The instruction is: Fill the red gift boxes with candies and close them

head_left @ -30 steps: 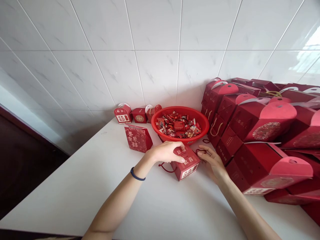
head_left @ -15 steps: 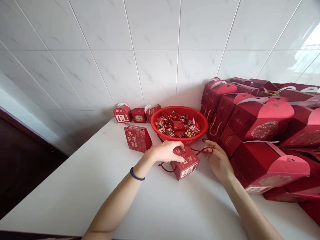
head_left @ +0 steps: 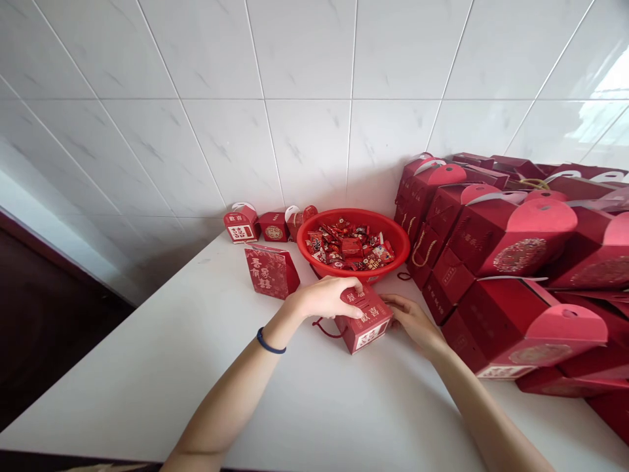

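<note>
A small red gift box [head_left: 376, 318] with pale Chinese characters stands on the white table. My left hand [head_left: 334, 298] is closed over it from the left, thumb on the printed top and fingers over the far edge. A red cord handle [head_left: 330, 331] loops out on the box's left side. At the opposite side, my right hand [head_left: 411, 321] has its bent fingers against the box wall. What those fingertips pinch is hidden, and no cord shows on that side of the box.
Behind the box sits a red basin [head_left: 403, 252] of wrapped sweets [head_left: 346, 246]. A tent-shaped red box [head_left: 268, 272] stands to its left, with several small boxes [head_left: 240, 226] along the tiled wall. Larger red boxes [head_left: 511, 236] are stacked at right. A loose cord loop [head_left: 403, 276] lies by them.
My right hand has moved left and in against the box side. The red cord it was fingering there is now out of sight. My left hand and the box have stayed put.
</note>
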`<control>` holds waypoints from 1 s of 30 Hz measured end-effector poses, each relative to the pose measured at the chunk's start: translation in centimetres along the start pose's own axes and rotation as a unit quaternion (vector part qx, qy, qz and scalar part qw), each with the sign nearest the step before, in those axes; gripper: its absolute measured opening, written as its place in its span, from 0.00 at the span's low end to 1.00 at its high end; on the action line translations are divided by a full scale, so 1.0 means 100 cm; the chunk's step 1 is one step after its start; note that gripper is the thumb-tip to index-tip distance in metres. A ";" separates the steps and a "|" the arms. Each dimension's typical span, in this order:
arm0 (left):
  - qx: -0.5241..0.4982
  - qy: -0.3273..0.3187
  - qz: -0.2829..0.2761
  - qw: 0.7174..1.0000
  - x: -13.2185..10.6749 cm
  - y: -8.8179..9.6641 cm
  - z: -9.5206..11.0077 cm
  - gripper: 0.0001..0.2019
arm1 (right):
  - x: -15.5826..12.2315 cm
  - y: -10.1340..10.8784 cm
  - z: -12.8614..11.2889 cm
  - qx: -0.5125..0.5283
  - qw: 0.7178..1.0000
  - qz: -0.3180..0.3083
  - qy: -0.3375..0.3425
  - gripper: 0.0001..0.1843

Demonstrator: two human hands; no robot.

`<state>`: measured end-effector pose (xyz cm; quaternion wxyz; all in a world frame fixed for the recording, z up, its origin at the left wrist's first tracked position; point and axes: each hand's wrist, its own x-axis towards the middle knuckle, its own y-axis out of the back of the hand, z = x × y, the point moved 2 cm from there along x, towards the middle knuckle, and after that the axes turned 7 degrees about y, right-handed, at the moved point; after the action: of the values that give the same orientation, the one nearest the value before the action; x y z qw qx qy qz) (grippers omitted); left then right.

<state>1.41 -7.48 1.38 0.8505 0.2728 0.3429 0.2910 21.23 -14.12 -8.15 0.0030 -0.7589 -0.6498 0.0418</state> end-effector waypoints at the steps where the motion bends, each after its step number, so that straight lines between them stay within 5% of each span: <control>1: 0.002 0.001 0.000 1.000 0.000 0.000 0.000 0.24 | 0.000 -0.001 0.000 -0.009 1.000 -0.021 0.002 0.20; 5: 0.026 -0.015 0.014 0.999 -0.001 0.000 0.001 0.23 | 0.002 -0.002 -0.001 -0.022 0.998 -0.055 0.023 0.15; 10: 0.052 -0.041 0.039 0.997 -0.002 0.002 0.002 0.22 | 0.003 0.010 -0.010 -0.017 0.999 -0.014 0.044 0.17; 15: 0.064 -0.052 0.050 0.995 0.000 0.000 0.001 0.22 | -0.007 0.020 -0.043 0.096 0.991 0.024 0.085 0.23; 19: 0.045 -0.072 0.068 0.994 -0.005 0.002 0.005 0.22 | -0.020 0.008 -0.069 0.058 0.987 0.016 0.147 0.20; 24: -0.142 -0.113 0.073 0.981 -0.032 0.014 0.018 0.28 | -0.028 -0.011 -0.082 0.002 0.986 -0.003 0.167 0.21; 30: -0.329 -0.255 0.025 0.909 -0.059 0.011 0.035 0.25 | -0.043 -0.027 -0.092 -0.080 0.971 -0.047 0.220 0.20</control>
<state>0.10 -11.72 6.76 0.9430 0.0505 -0.0075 0.3287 18.50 -17.49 1.43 0.0870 -0.7162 -0.6691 -0.1784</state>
